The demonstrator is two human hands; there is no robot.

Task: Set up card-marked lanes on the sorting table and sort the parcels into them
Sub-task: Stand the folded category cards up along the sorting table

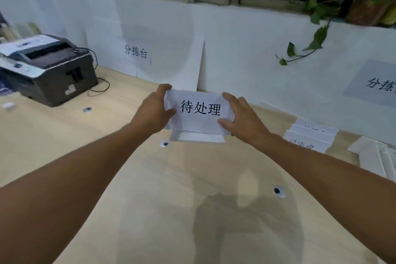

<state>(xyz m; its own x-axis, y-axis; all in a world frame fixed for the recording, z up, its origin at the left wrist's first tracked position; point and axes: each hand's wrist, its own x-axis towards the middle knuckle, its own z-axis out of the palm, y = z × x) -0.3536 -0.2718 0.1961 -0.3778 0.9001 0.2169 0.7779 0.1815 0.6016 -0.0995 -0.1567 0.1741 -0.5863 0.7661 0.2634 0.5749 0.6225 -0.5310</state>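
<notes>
At frame centre, the left grip (153, 111) and right grip (242, 120) each clamp an end of the card (200, 111) (printed 待处理), upright over the counter (150, 178).

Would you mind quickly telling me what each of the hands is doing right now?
Left hand: holding the left edge of the card.
Right hand: holding the right edge of the same card.
</notes>
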